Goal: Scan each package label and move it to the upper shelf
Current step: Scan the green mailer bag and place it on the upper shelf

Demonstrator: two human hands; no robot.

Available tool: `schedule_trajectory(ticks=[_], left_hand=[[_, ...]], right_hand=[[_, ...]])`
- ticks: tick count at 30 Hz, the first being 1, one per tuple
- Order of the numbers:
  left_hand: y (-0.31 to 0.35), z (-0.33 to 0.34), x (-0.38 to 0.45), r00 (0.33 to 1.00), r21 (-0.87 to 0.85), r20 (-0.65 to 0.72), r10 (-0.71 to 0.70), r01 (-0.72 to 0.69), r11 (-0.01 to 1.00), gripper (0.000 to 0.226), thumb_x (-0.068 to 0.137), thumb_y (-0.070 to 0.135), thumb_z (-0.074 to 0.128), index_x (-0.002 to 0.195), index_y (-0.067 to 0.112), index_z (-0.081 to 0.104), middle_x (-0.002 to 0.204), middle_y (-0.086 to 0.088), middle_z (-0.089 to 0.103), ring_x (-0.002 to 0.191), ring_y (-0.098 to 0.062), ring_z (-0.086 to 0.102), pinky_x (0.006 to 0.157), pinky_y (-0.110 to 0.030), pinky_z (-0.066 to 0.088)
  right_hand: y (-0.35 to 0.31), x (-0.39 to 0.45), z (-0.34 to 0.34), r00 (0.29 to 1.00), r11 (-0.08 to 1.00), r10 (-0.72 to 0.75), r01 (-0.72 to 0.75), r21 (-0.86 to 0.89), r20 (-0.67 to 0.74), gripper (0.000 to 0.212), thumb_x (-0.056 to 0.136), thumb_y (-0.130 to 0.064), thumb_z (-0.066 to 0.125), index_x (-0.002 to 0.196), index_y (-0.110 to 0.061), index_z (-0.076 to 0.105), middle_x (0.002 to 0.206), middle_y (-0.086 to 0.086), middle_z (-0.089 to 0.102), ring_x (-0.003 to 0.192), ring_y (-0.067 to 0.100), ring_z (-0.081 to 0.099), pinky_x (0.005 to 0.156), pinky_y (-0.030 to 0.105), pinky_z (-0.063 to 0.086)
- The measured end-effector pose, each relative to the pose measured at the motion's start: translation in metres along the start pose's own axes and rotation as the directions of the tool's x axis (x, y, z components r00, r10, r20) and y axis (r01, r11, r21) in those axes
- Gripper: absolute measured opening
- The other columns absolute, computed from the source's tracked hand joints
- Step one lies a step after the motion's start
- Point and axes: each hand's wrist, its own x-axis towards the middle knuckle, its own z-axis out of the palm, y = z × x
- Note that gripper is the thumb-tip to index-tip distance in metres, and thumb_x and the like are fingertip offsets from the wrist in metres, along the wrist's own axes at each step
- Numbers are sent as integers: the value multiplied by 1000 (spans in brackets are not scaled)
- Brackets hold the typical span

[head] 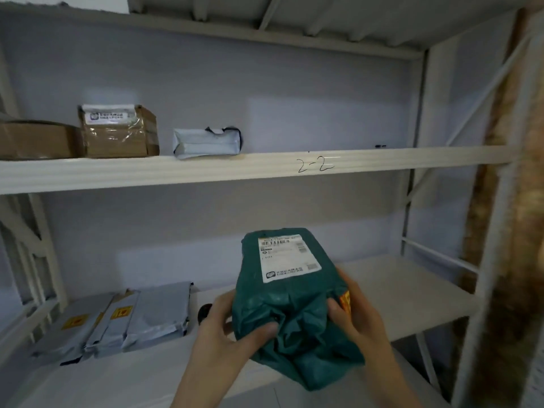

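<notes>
At six o'clock, above the lower shelf [397, 290], both hands clasp the green poly mailer [294, 301]: left hand [223, 334] pinching its crumpled end, right hand [356, 313] cupping the side, white label [287, 257] facing up. Slack plastic could slide through either grip on the lift, I judge. No scanner is visible, so shelving it unscanned is a risk. At one o'clock the upper shelf [382, 163] marked 2-2 sits bare; its front lip could snag the bag.

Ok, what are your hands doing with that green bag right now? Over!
Left hand and right hand both gripping green package, label facing up. Upper shelf open on the right, nothing blocking.
</notes>
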Motion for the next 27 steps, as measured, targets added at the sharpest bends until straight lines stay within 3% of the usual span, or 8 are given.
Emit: schedule_trajectory(ticks=[4, 8, 11, 14, 16, 21, 23, 27], left_hand=[[47, 10, -1, 975, 61, -112, 189, -183, 981, 59, 39, 52, 71, 95, 33, 62, 99, 11, 70, 95, -10, 65, 91, -38, 53], [88, 17, 11, 932, 69, -136, 337, -330, 941, 44, 49, 46, 68, 92, 37, 63, 81, 21, 73, 81, 0, 69, 65, -14, 55], [114, 27, 31, 906, 55, -105, 409, -405, 913, 29, 62, 36, 68, 90, 36, 62, 72, 30, 70, 70, 9, 67, 55, -7, 49], [127, 39, 63, 885, 72, -116, 451, -446, 892, 20, 80, 20, 68, 92, 34, 60, 77, 20, 70, 64, 5, 67, 51, -13, 52], [130, 48, 85, 872, 114, -131, 471, -459, 881, 18, 84, 20, 65, 92, 35, 58, 85, 16, 67, 61, 4, 66, 49, -17, 54], [128, 64, 136, 864, 212, -161, 477, -442, 872, 16, 91, 22, 58, 106, 26, 55, 86, 16, 63, 58, 5, 65, 49, -24, 54], [124, 68, 156, 866, 249, -178, 467, -420, 873, 13, 92, 26, 56, 105, 25, 55, 83, 14, 65, 53, 0, 66, 49, -25, 53], [121, 72, 191, 858, 319, -227, 461, -382, 868, 16, 90, 33, 56, 103, 24, 54, 81, 11, 66, 50, -6, 67, 44, -19, 51]], right_hand=[[-32, 11, -5, 997, 997, -80, 80, 14, 6, 90, 59, -65, 74, 135, -24, 48, 125, -5, 64, 116, 16, 62, 94, 36, 52], [-65, 34, -8, 979, 980, -200, 200, 13, 33, 89, 63, -63, 71, 136, -19, 46, 126, 1, 63, 117, 22, 60, 97, 47, 49], [-83, 62, -13, 958, 958, -283, 282, 46, 38, 74, 72, -44, 69, 137, -16, 46, 126, 3, 64, 116, 22, 61, 95, 42, 52], [-93, 97, -22, 940, 938, -340, 338, 80, 12, 58, 83, -29, 61, 136, -12, 46, 128, 7, 61, 117, 22, 60, 95, 35, 53], [-94, 121, -28, 935, 935, -351, 348, 76, 41, 48, 88, -24, 58, 133, -11, 49, 126, 7, 62, 114, 19, 62, 91, 30, 54], [-79, 189, -39, 938, 940, -341, 339, 40, 59, 18, 94, -13, 51, 109, -17, 58, 95, -10, 67, 83, -4, 67, 68, 12, 51], [-68, 213, -42, 935, 936, -349, 351, -23, 61, 12, 94, -18, 52, 102, -23, 59, 92, -12, 66, 80, -5, 65, 68, 13, 49], [-53, 252, -47, 922, 909, -383, 388, -153, 64, 19, 91, -38, 54, 100, -24, 62, 90, -7, 67, 86, 10, 63, 75, 31, 50]])
